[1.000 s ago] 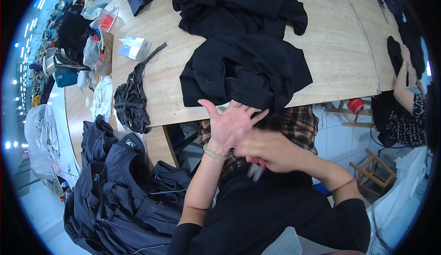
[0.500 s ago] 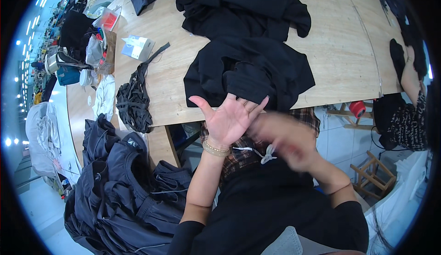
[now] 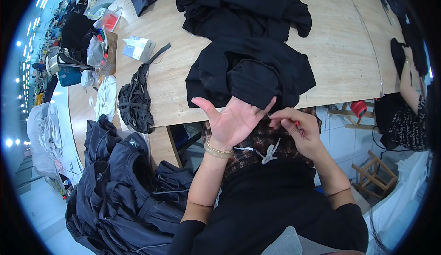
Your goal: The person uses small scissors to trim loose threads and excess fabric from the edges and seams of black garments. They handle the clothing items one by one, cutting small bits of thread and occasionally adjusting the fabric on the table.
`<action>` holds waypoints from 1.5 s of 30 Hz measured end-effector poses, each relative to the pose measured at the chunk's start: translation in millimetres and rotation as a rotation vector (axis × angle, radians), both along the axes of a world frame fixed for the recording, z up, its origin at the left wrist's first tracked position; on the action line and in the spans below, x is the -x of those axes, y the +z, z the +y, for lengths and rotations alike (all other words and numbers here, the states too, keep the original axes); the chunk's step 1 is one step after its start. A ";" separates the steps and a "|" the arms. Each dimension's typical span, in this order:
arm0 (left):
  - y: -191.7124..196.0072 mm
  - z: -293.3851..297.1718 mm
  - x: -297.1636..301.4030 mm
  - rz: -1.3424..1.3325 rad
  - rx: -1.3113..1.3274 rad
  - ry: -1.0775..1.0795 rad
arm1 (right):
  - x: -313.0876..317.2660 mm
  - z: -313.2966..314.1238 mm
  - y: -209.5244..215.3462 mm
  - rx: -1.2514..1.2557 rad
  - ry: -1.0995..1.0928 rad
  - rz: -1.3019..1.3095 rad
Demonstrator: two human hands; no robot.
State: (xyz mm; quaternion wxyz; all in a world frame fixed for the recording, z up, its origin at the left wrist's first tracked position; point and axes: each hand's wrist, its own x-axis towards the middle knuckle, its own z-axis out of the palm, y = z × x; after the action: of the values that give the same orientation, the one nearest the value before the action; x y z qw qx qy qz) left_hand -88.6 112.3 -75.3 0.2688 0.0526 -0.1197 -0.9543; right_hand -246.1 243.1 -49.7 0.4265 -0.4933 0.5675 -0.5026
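My left hand is held palm up with its fingers spread, just off the near edge of the wooden table. Its fingertips reach the hem of a black garment lying on the table. My right hand is right beside it, fingers pinched on a small red-handled tool and touching the garment's edge. A white drawstring bow lies on my lap over plaid cloth. A beaded bracelet circles my left wrist.
More black garments are heaped at the back of the table. A bundle of black straps and a white box lie to the left. Dark navy garments are piled at lower left. Another person sits at right, near a red spool.
My right hand dropped from in front of my left palm toward my lap, then rose to the garment's edge beside my left fingers. The left hand stayed spread, palm up.
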 end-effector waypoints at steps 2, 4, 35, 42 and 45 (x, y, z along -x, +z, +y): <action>-4.4 -1.4 -1.2 0.085 0.061 -0.024 | 2.1 -2.0 7.8 -0.038 -0.037 0.059; -5.5 -1.2 -1.0 -0.008 0.117 0.003 | -4.2 -9.2 17.6 -0.035 -0.110 0.193; 13.3 33.2 9.6 -0.495 0.042 0.357 | -6.9 -18.0 7.8 0.156 -0.456 0.512; 14.3 34.7 10.4 -0.482 0.035 0.361 | -7.2 -19.4 10.3 0.184 -0.445 0.552; 16.2 33.9 10.6 -0.484 0.038 0.364 | -6.9 -19.1 9.1 0.192 -0.449 0.559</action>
State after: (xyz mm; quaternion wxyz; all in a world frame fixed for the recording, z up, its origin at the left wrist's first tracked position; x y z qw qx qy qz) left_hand -99.2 146.2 -59.1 0.4000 0.2942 -0.1866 -0.8477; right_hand -239.2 224.0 -40.6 0.0861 -0.5124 0.7065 -0.4805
